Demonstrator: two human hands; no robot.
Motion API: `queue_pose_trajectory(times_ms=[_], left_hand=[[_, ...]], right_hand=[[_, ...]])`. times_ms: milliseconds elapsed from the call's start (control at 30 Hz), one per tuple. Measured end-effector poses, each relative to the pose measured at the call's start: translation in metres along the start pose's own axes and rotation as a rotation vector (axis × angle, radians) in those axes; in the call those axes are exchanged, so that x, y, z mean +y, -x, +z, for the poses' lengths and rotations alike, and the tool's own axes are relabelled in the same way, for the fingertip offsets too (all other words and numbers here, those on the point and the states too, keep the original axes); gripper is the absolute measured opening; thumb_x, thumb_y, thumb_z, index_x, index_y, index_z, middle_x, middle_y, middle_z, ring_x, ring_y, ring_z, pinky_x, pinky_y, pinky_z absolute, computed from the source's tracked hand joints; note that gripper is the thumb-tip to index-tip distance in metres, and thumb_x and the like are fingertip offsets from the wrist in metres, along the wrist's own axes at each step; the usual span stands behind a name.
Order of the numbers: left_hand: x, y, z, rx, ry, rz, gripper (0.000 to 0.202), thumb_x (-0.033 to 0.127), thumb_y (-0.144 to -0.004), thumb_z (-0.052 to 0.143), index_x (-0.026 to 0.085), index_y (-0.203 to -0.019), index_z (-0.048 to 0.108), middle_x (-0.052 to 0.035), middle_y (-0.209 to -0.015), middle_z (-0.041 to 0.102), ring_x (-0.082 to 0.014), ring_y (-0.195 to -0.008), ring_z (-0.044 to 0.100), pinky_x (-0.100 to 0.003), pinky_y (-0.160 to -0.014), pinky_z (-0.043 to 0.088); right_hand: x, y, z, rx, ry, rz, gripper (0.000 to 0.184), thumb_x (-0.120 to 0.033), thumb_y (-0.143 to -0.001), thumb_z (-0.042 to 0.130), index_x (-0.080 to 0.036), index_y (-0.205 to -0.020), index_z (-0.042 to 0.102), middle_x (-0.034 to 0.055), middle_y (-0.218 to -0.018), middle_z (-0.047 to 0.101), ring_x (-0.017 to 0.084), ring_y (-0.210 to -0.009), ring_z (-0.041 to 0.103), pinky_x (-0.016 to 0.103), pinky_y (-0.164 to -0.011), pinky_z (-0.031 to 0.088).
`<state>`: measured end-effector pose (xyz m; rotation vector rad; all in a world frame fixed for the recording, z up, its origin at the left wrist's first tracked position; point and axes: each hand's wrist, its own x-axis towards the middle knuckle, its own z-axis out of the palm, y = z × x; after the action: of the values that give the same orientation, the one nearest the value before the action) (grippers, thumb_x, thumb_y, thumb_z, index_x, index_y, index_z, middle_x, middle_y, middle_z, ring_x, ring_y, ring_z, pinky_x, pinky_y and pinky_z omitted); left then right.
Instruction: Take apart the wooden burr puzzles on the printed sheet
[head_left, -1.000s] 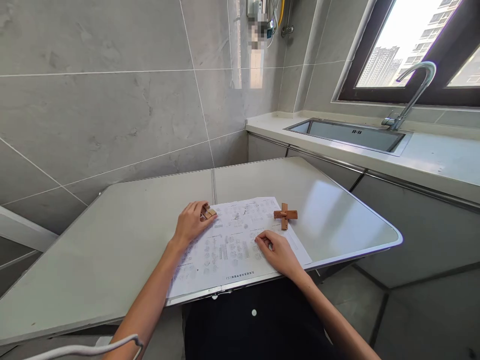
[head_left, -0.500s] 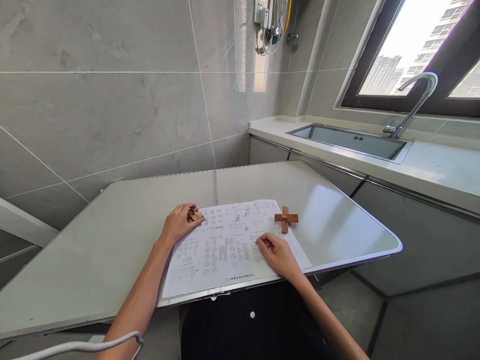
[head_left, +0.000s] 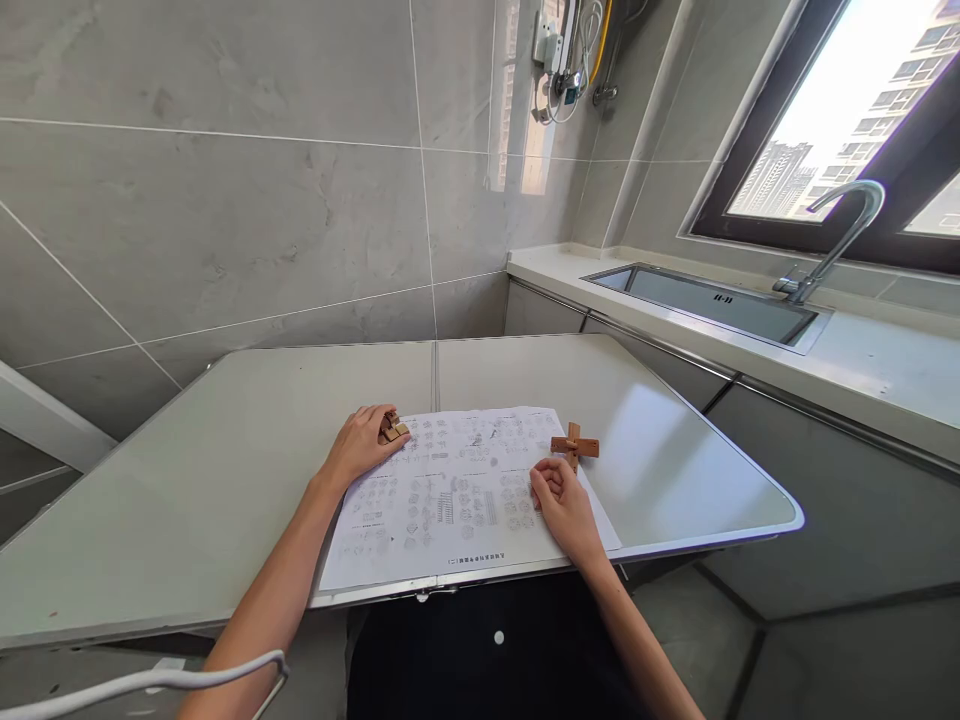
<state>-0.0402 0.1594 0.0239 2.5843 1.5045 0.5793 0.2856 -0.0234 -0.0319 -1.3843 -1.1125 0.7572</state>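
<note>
My left hand (head_left: 360,442) is wrapped round a small wooden block puzzle (head_left: 393,428) at the upper left corner of a printed sheet (head_left: 457,545). The fingers hide part of the puzzle. Resting on the right side of the sheet, my right hand (head_left: 561,503) has its fingers curled in, and nothing shows in them. Just beyond it lies a cross-shaped wooden puzzle (head_left: 575,446), partly over the sheet's right edge, its near arm partly covered by the hand. Rows of small line diagrams fill the paper.
The sheet lies on a white folding table (head_left: 225,480) with a seam down its middle. A counter (head_left: 885,370) with a sink (head_left: 705,300) and a faucet (head_left: 844,235) runs along the right. A white cable (head_left: 142,680) crosses near my left forearm. A tiled wall stands behind.
My right hand has moved slightly right and its fingers have curled in more, closer to the wooden cross. My left hand stays on its puzzle. The camera view has tilted a little.
</note>
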Motion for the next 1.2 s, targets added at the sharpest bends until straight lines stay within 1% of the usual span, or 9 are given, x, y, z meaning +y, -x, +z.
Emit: queue_pose_trajectory(times_ms=[100,200,267,367,433,533,700,933,1200], left_hand=[[0.004,0.002,0.000,0.049,-0.004,0.033,0.061,0.062,-0.088,0.064,0.023,-0.134,0.055,-0.0132,-0.137,0.063,-0.0361,-0.131,0.052,-0.052,-0.111,0.042],[0.014,0.004,0.001,0.113,0.028,0.053,0.060,0.058,-0.091,0.063,0.024,-0.138,0.052,-0.0119,-0.145,0.056,-0.0346,-0.136,0.046,-0.052,-0.115,0.039],[0.022,0.006,0.003,0.143,0.054,0.083,0.054,0.054,-0.095,0.059,0.024,-0.140,0.052,-0.0115,-0.146,0.054,-0.0332,-0.137,0.045,-0.051,-0.115,0.039],[0.036,0.008,0.007,0.171,0.073,0.148,0.047,0.048,-0.100,0.055,0.023,-0.139,0.053,-0.0120,-0.146,0.054,-0.0313,-0.137,0.045,-0.049,-0.114,0.041],[0.045,0.009,0.010,0.170,0.082,0.172,0.044,0.046,-0.101,0.055,0.023,-0.139,0.054,-0.0123,-0.146,0.054,-0.0310,-0.136,0.047,-0.049,-0.110,0.045],[0.054,0.011,0.015,0.158,0.084,0.191,0.041,0.044,-0.101,0.055,0.025,-0.137,0.056,-0.0123,-0.146,0.055,-0.0321,-0.132,0.051,-0.051,-0.104,0.048],[0.060,0.013,0.022,0.162,0.103,0.288,0.035,0.039,-0.102,0.054,0.025,-0.134,0.058,-0.0115,-0.143,0.056,-0.0306,-0.132,0.054,-0.052,-0.109,0.046],[0.059,0.013,0.027,0.150,0.129,0.281,0.033,0.038,-0.102,0.054,0.025,-0.132,0.058,-0.0109,-0.141,0.057,-0.0306,-0.130,0.055,-0.052,-0.107,0.048],[0.065,0.015,0.033,0.122,0.192,0.304,0.030,0.033,-0.101,0.055,0.026,-0.129,0.060,-0.0098,-0.137,0.060,-0.0294,-0.126,0.057,-0.053,-0.108,0.047]], right_hand=[[0.001,0.001,0.000,0.051,-0.080,0.004,0.042,-0.054,-0.098,0.059,-0.023,-0.124,0.048,-0.0023,-0.078,0.062,0.016,-0.058,0.060,0.029,-0.056,0.053],[-0.001,0.002,0.000,0.075,-0.066,-0.021,0.066,-0.048,-0.098,0.059,-0.027,-0.152,0.027,0.0022,-0.097,0.068,0.017,-0.061,0.066,0.029,-0.054,0.055],[-0.001,0.002,0.000,0.069,-0.029,-0.031,0.080,-0.044,-0.098,0.059,-0.030,-0.160,0.012,0.0064,-0.109,0.068,0.019,-0.066,0.071,0.031,-0.054,0.057],[-0.001,0.002,-0.001,0.055,0.012,-0.033,0.086,-0.041,-0.097,0.058,-0.029,-0.164,0.006,0.0123,-0.118,0.068,0.022,-0.070,0.073,0.033,-0.052,0.060],[0.000,0.001,-0.001,0.060,0.017,-0.028,0.088,-0.041,-0.096,0.059,-0.028,-0.166,0.006,0.0144,-0.120,0.067,0.024,-0.072,0.074,0.034,-0.050,0.060],[-0.001,0.000,-0.001,0.080,0.035,0.012,0.091,-0.039,-0.094,0.060,-0.031,-0.167,0.007,0.0113,-0.121,0.069,0.023,-0.074,0.074,0.032,-0.051,0.060],[-0.006,0.001,0.000,0.092,0.086,0.074,0.087,-0.038,-0.091,0.062,-0.033,-0.165,0.018,0.0088,-0.125,0.069,0.021,-0.073,0.074,0.030,-0.054,0.060],[-0.004,0.001,0.001,0.115,0.094,0.091,0.058,-0.038,-0.089,0.063,-0.026,-0.142,0.045,0.0148,-0.137,0.062,0.024,-0.078,0.075,0.033,-0.052,0.059],[-0.006,0.005,0.000,0.135,0.127,0.091,0.039,-0.042,-0.092,0.060,-0.023,-0.126,0.057,0.0141,-0.126,0.070,0.021,-0.069,0.072,0.034,-0.056,0.058]])
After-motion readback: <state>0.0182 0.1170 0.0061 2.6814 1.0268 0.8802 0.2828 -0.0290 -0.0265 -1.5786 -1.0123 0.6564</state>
